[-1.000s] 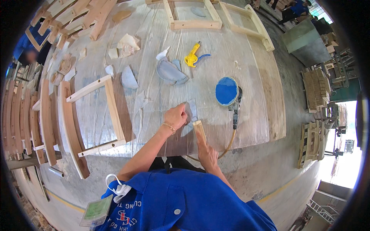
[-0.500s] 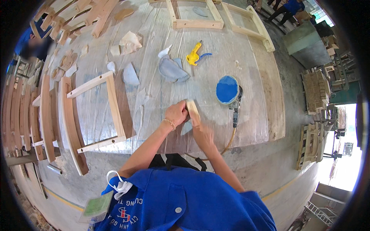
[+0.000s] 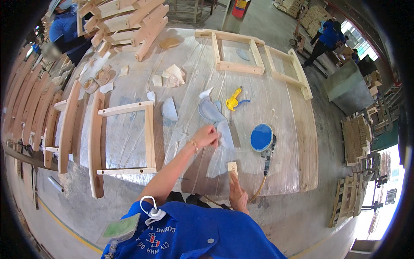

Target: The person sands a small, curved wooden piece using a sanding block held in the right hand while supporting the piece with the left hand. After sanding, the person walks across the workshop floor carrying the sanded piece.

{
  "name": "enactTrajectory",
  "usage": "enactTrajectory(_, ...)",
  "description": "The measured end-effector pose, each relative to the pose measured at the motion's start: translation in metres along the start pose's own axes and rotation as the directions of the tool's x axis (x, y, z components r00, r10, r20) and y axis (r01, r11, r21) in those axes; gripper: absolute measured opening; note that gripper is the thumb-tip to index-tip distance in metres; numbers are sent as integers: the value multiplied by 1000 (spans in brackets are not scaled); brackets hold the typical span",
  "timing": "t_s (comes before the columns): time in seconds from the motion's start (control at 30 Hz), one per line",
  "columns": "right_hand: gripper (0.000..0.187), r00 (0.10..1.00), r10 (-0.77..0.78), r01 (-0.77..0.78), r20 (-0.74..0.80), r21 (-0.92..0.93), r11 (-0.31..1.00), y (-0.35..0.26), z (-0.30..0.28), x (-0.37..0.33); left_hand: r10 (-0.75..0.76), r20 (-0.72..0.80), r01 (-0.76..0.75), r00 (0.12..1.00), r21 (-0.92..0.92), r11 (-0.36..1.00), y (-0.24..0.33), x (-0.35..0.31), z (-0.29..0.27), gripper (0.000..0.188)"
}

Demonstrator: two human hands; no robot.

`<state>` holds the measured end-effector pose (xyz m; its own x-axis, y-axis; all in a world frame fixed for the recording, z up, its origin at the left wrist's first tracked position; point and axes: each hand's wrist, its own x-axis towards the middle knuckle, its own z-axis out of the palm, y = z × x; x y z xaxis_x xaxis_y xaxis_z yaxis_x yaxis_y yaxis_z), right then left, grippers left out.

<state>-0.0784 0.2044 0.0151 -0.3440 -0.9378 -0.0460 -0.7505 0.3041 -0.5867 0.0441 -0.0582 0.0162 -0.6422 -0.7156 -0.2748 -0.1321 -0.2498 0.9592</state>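
Observation:
My left hand [image 3: 206,137] is closed, fingertips pinching the edge of a pale grey piece of sandpaper [image 3: 225,136] held over the plastic-covered table. Nearer the table's front edge, my right hand [image 3: 238,195] grips a small light wooden block [image 3: 232,167], which points away from me. Just beyond the left hand lie rounded grey sanding sheets [image 3: 210,111]. A yellow air blow gun [image 3: 233,100] rests past them. To the right of the hands sits a sander with a round blue pad [image 3: 261,137] facing up, its hose running toward me.
A wooden frame [image 3: 150,138] stands at the left, with more curved wooden parts [image 3: 69,129] beyond. Two frames [image 3: 239,67] lie at the far side. Stacked wooden pieces [image 3: 129,26] are at far left near a person in blue [image 3: 64,32]. Paper scraps [image 3: 174,75] lie on the table.
My hands have come apart. The left now holds the sandpaper farther out, while the right has drawn back toward me with the wooden block. The view has tilted up.

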Motion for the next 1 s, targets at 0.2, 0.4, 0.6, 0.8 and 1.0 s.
enactTrajectory(0.2,41,1000,9,-8,-25,14,1000,4,3,16,129,-437,99,890,462,881,58,15,-61,30)
enactTrajectory(0.4,47,999,27,-24,27,-109,994,0,15,26,400,-589,443,702,802,401,13,-6,-145,29)
enactTrajectory(0.6,47,985,-80,68,-151,-83,994,10,25,23,175,-605,537,777,781,318,18,10,-139,51)
enactTrajectory(0.8,48,970,-128,101,-207,-135,986,13,27,24,192,-639,567,745,758,324,19,13,-144,66)
enactTrajectory(1.0,49,976,-140,122,-170,-111,986,7,29,24,275,-717,564,641,683,464,10,1,-164,55)
